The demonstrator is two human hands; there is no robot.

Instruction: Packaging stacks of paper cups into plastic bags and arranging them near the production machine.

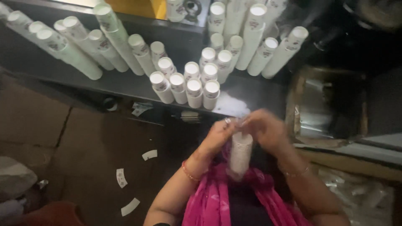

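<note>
A bright pink scarf (213,201) hangs nearest the camera, and just above it the person holds a short stack of white paper cups (241,155) upright between both hands, below the near edge of the dark table (259,94). The left hand (218,134) closes its fingers on the top of the stack from the left, a ring showing on one finger; the right hand (264,127) curls over the rim from the right, and motion blur leaves it unclear whether its fingers pinch the top cup or only rest on it. On the table, beyond the held stack, many finished stacks already stand: a tight cluster of short stacks (186,83) at the near edge and long leaning stacks (79,46) to the left and at the back right. Judging from this, much of the stacking looks done, while the stack in hand is still short beside the long ones. Left of the table's near edge, a few curved white paper strips (121,178) lie scattered on the brown floor (83,142). To the right of the table, a box lined with clear plastic (326,109) is dim and its contents cannot be made out. The farthest stacks are cut off by the top of the frame, and the lower right corner shows only crumpled plastic.
</note>
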